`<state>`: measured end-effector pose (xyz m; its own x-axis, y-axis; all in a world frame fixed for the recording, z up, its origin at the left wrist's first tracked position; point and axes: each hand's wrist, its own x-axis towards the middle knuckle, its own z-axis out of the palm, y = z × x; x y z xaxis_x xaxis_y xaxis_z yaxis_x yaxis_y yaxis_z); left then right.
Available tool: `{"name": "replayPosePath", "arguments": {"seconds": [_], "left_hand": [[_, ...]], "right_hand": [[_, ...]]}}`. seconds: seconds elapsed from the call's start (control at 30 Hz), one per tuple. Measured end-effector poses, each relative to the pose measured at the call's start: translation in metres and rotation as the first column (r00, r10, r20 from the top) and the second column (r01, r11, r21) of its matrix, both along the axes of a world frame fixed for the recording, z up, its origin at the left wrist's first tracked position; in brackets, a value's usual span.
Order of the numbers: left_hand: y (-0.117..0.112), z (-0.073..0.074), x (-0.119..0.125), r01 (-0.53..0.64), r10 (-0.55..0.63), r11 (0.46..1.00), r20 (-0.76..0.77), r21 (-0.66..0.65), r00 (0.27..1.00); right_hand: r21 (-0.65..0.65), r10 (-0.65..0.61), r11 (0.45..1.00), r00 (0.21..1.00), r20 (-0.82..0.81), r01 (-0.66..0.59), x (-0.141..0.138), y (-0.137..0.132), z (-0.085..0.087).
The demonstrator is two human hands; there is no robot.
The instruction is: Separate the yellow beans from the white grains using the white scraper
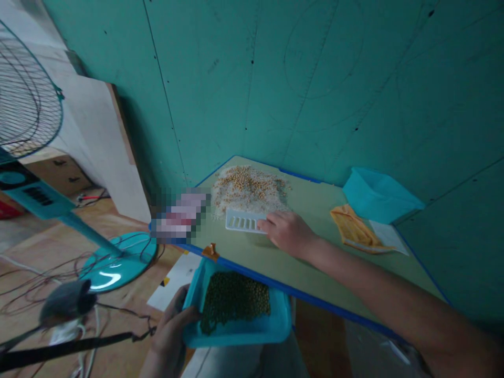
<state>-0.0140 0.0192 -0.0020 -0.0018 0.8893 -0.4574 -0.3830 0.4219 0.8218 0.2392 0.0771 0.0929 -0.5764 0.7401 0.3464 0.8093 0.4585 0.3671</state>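
Note:
My left hand (173,325) grips the left side of a turquoise plastic tray (271,336), thumb over the rim. Inside lie dark green beans (224,299), with tan beans (258,296) toward the right side. The tray is just below the table's front edge, over my lap. My right hand (289,231) is closed on the right end of a white slotted plastic piece (236,220), tilted on or just above the table. Right behind it spreads a pile of white rice-like grains (255,197) topped with yellowish beans (246,178).
The beige table (311,205) has a blue edge and stands against a green wall (291,105). An orange cloth (356,231) and a turquoise container (378,194) are at its right. A pixelated item (183,215) lies left. A fan (59,202) and loose cables occupy the left floor.

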Motion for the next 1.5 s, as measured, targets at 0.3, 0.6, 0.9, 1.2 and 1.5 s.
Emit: {"name": "replayPosePath", "arguments": {"seconds": [0.3,0.6,0.9,1.2,1.5], "left_hand": [[-0.002,0.001,0.0,0.006,-0.005,1.0,-0.003,0.029,1.0],[-0.007,0.018,0.011,0.012,-0.009,0.997,-0.041,0.073,0.999],[-0.006,0.016,0.012,0.023,-0.021,0.999,-0.047,0.04,0.999],[-0.004,0.004,0.006,0.048,-0.043,0.996,-0.058,0.079,0.997],[-0.005,0.016,0.014,0.008,-0.007,1.0,-0.039,0.017,0.999]], "right_hand": [[-0.066,-0.021,0.998,1.0,-0.01,0.02,-0.001,0.019,0.007],[-0.039,-0.009,0.999,0.998,-0.063,0.007,0.009,0.01,0.03],[-0.107,-0.104,0.992,0.936,-0.336,0.071,0.026,0.019,0.055],[-0.352,-0.42,0.904,0.659,-0.624,0.243,0.071,0.025,0.063],[-0.616,-0.603,0.771,-0.125,-0.788,0.162,0.137,0.018,0.029]]}}
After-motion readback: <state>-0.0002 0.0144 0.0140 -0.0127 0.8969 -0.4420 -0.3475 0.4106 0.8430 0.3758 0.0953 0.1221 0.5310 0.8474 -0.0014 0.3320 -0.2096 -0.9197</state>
